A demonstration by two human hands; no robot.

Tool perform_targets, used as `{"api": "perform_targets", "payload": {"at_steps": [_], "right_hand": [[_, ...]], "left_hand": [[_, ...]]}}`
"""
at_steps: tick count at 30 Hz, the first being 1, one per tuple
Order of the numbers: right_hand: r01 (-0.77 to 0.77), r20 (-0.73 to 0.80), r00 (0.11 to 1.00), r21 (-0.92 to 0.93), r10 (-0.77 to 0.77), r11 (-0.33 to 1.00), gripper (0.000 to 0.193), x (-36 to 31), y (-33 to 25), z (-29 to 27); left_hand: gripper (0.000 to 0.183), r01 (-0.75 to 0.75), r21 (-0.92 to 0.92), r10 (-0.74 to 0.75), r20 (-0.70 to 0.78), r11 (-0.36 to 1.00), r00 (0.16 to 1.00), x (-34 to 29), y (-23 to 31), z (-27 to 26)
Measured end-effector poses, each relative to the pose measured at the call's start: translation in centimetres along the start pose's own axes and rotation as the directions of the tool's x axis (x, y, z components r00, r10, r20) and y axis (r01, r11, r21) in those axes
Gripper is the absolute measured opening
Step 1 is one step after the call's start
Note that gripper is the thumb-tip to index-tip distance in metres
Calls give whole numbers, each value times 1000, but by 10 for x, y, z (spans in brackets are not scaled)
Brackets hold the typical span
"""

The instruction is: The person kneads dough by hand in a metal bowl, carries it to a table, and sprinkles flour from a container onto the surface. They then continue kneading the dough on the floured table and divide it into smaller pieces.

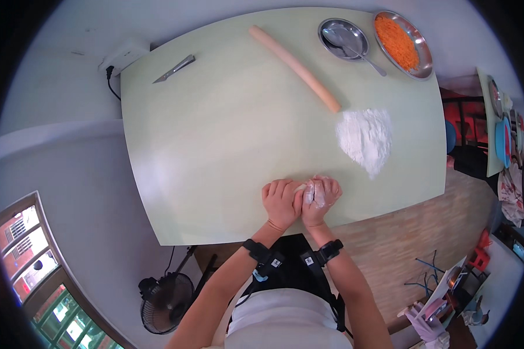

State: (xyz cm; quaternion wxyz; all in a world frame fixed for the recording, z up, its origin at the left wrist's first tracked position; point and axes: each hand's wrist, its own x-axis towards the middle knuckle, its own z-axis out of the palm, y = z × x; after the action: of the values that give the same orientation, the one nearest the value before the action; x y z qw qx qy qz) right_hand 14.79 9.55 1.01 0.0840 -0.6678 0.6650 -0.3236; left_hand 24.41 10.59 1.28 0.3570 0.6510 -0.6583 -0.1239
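My left hand (281,202) and my right hand (322,199) press together near the front edge of the pale green table (215,145). Both have their fingers curled over a lump of dough (301,188); only a small pale bit of it shows between them. White flour coats the back of the right hand. A loose heap of flour (365,139) lies just beyond that hand, to the right. Past the heap, a wooden rolling pin (297,68) rests at a slant.
At the far right stand a round metal bowl (326,52) with a spoon (364,57) in it and a metal dish (427,65) of shredded orange carrot (396,43). A knife (174,69) lies far left. Below the table's left front is a black fan (166,302).
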Motion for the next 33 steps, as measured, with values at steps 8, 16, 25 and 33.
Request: {"api": "perform_targets", "payload": {"at_steps": [8,16,25,33], "right_hand": [[110,-28,993,-52,-112,993,16,41,7,11],[90,-11,996,-56,-91,994,20,43,9,10],[-612,586,778,623,229,487,21,47,11,-78],[-193,83,980,136,183,972,14,-30,-14,-27]], "left_hand": [[12,48,11,-49,137,999,989,37,-5,6],[21,153,33,-156,275,988,949,47,-1,-1],[17,-81,-83,92,138,993,986,4,19,-71],[15,94,-102,-76,174,990,982,-19,16,-28]]}}
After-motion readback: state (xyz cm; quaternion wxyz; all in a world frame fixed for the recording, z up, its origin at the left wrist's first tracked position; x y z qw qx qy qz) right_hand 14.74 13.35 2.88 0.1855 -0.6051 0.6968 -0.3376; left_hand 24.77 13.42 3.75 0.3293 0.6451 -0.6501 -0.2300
